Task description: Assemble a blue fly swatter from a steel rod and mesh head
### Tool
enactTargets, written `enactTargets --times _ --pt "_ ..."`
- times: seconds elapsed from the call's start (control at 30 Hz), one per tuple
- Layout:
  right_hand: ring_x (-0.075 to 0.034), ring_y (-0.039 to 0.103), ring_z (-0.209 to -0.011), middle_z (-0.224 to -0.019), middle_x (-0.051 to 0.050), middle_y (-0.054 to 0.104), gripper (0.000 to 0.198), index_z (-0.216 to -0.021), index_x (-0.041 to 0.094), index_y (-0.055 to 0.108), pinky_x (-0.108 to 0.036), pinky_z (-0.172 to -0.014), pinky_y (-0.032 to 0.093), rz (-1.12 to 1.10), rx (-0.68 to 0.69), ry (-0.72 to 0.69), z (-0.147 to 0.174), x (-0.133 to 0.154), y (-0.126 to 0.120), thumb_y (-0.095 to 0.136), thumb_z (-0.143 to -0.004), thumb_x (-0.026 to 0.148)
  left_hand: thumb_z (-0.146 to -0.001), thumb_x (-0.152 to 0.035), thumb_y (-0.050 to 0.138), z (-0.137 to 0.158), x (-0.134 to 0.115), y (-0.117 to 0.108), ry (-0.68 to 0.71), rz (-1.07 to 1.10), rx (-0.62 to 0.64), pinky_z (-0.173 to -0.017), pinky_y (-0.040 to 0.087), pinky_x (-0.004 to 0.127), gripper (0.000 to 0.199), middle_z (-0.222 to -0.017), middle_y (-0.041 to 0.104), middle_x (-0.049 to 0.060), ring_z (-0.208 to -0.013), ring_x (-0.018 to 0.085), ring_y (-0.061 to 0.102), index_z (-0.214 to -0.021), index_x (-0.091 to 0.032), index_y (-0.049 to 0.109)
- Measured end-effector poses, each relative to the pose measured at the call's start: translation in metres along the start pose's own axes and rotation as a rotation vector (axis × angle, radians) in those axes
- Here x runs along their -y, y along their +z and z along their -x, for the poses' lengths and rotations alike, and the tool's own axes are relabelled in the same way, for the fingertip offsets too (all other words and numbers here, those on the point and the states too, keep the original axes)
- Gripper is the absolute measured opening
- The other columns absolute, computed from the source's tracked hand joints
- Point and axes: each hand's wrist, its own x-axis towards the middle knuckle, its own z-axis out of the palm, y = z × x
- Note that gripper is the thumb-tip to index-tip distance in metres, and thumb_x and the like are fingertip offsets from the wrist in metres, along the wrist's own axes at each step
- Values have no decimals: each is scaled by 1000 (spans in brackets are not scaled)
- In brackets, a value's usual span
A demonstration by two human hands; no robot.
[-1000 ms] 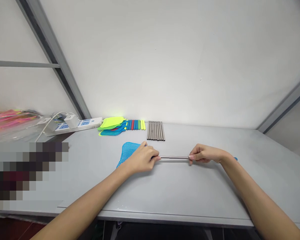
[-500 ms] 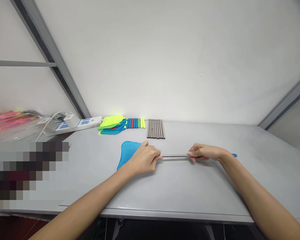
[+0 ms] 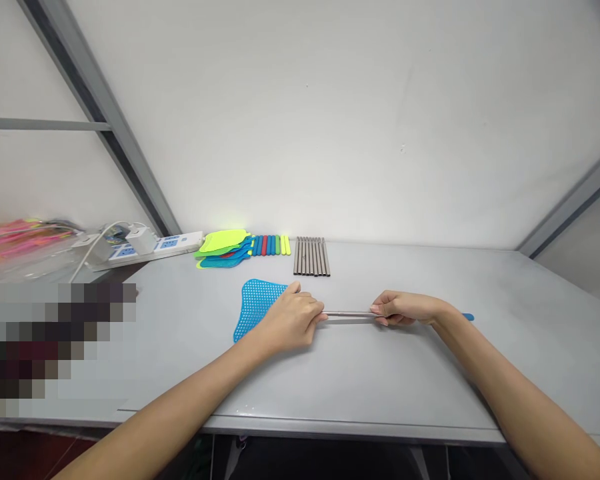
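A fly swatter [image 3: 347,313] with a blue perforated head and a thin metal rod lies crosswise just above the table. Near the head, my left hand [image 3: 294,319] is closed around the swatter's neck, covering where head and rod meet. My right hand [image 3: 397,308] pinches the rod farther right between thumb and fingers. Past the right wrist, the blue tip of the handle [image 3: 469,317] sticks out. The blue mesh head [image 3: 260,303] shows to the left of my left hand.
Behind my hands lie a row of metal tubes [image 3: 311,257], several coloured grips [image 3: 271,245] and a stack of yellow, green and blue swatter heads [image 3: 225,248]. A power strip [image 3: 155,248] with plugs and cables sits at the back left, beside bagged pink items [image 3: 20,243].
My right hand has slid slightly left along the rod, toward my left hand. The left hand keeps its grip and has barely shifted.
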Motion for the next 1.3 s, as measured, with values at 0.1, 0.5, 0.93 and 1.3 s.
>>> enactTargets --times 0.1,0.5,0.93,1.3 --pt "-4 13 -40 -47 7 19 32 -57 13 43 -21 -39 10 -10 7 5 0 2 2 42 -77 38 -81 -22 33 0 -1 1 6 4 1 -62 22 30 29 -52 48 1 -52 12 42 -55 -16 42" --pt "-4 14 -39 -46 7 21 31 -59 13 44 -20 -37 9 -30 39 22 -6 1 7 41 -77 38 -81 -24 33 1 -6 3 30 -59 12 -61 22 31 28 -53 51 2 -53 13 45 -56 -15 43" --pt "-4 15 -38 -44 7 22 30 -62 13 47 -19 -36 10 -70 47 21 -13 3 17 40 -78 37 -82 -26 32 1 -10 5 27 -14 14 -61 24 32 30 -53 51 3 -53 13 46 -56 -15 43" --pt "-4 15 -38 -44 7 21 29 -62 13 47 -19 -37 11 -76 46 18 -17 2 23 38 -78 35 -81 -23 34 1 -15 7 31 18 38 -61 26 31 27 -55 53 3 -54 14 48 -57 -15 44"
